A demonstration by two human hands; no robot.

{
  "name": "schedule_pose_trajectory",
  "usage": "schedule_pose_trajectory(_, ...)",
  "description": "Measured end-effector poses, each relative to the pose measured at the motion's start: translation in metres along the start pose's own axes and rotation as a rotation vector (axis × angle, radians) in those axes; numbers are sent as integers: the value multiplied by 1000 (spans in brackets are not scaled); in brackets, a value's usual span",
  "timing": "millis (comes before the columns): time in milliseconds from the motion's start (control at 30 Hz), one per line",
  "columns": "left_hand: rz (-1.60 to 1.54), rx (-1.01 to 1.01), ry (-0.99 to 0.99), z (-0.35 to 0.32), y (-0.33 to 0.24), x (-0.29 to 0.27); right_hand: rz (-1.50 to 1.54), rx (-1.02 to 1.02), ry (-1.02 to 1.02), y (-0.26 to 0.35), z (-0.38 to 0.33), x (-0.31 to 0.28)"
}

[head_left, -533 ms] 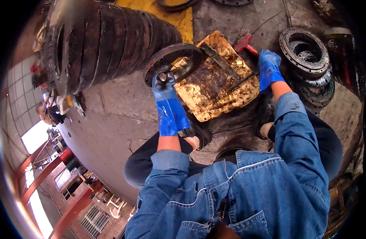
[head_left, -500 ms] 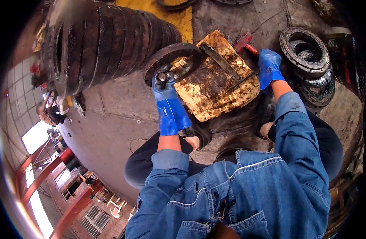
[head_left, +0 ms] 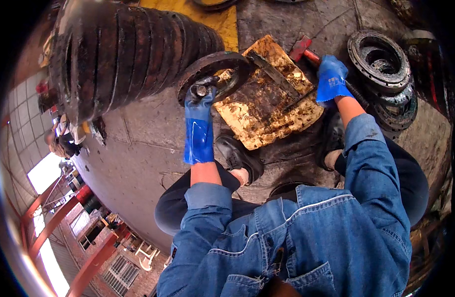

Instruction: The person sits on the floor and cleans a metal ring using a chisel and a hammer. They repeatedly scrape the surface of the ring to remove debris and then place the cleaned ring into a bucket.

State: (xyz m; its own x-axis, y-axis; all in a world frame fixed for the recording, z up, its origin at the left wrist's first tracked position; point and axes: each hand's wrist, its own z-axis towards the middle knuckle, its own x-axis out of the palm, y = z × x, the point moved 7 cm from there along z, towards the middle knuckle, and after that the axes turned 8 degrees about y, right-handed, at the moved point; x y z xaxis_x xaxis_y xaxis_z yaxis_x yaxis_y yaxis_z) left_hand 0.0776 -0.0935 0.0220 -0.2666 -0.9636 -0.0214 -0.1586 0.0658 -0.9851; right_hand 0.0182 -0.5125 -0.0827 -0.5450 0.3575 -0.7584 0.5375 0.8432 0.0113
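Note:
In a blue rubber glove, my left hand (head_left: 200,101) is closed around a short metal rod (head_left: 201,91), whose round end points up toward me. The rod's other end reaches into the opening of a dark, greasy flanged ring (head_left: 207,66), which leans up beside the block. My right hand (head_left: 331,74), gloved the same way, grips a hammer (head_left: 300,48) by its red handle. Its red head is raised over the far right edge of the dirty yellow block (head_left: 272,133). A dark flat metal bar (head_left: 274,74) lies across that block.
A large ribbed stack of dark rings (head_left: 133,54) lies at far left. Greasy rings (head_left: 378,64) are piled to the right of my hammer hand. My shoe (head_left: 240,158) is close to the block. Another person (head_left: 64,141) is in the left background.
My right hand and the hammer have shifted slightly left. My left hand has moved a little left and up with the rod, and its wrist has swung left.

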Motion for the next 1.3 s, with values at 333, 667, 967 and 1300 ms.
schedule_pose_trajectory(333,-89,79,-236,-11,-3,21,419,-47,-56,2,-1,23)
schedule_pose_trajectory(667,165,101,-82,0,-13,15,851,-254,140,63,-90,-54)
schedule_pose_trajectory(967,-8,-11,48,12,10,18,1241,-870,174,138,-206,-97)
schedule_pose_trajectory(1300,-1567,-231,208,58,154,20,935,-1127,37,187,-308,-120)
